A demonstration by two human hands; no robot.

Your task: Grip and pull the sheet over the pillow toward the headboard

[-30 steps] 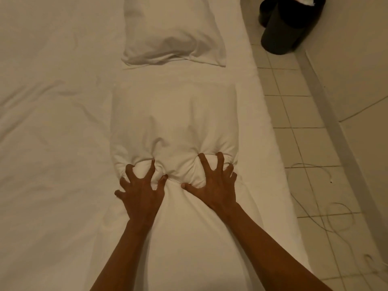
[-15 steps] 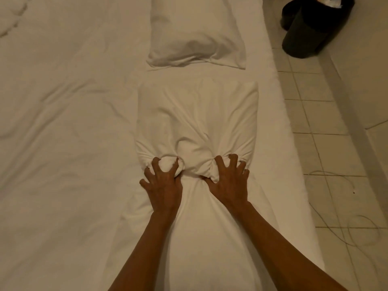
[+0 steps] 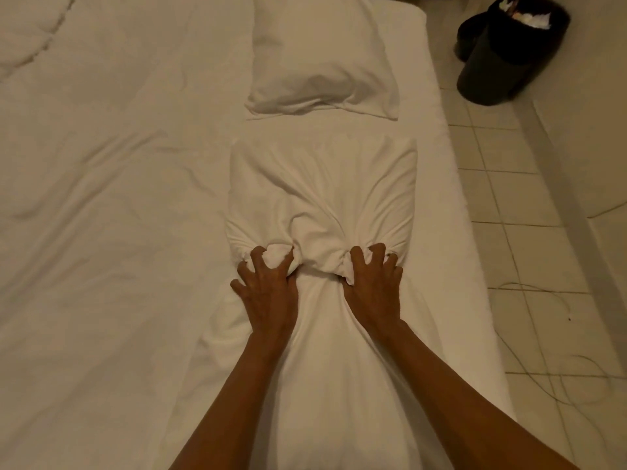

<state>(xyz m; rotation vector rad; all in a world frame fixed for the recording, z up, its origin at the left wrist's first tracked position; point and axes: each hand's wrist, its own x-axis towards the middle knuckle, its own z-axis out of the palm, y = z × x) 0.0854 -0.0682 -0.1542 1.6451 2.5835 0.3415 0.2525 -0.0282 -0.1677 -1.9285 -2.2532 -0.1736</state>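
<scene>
Close to the person, the left hand (image 3: 268,293) and right hand (image 3: 371,288) now clamp their curled fingers (image 3: 258,262) tighter on the near edge of the pillow (image 3: 322,191), where a moment ago they were spread wide. The cloth has bunched into two lumps, so the pillow looks squeezed deeper into its case on the bed (image 3: 101,232). Farther off lie a second pillow (image 3: 322,59) and a dark bin (image 3: 509,52) on the floor (image 3: 529,266).

— What's changed with your hands?
— Your left hand (image 3: 268,293) and right hand (image 3: 373,290), splayed a second ago, have clawed into the pillow (image 3: 322,198).
— And the pillow?
— More of its case is bunched between your fingers, creases deeper just beyond them.
</scene>
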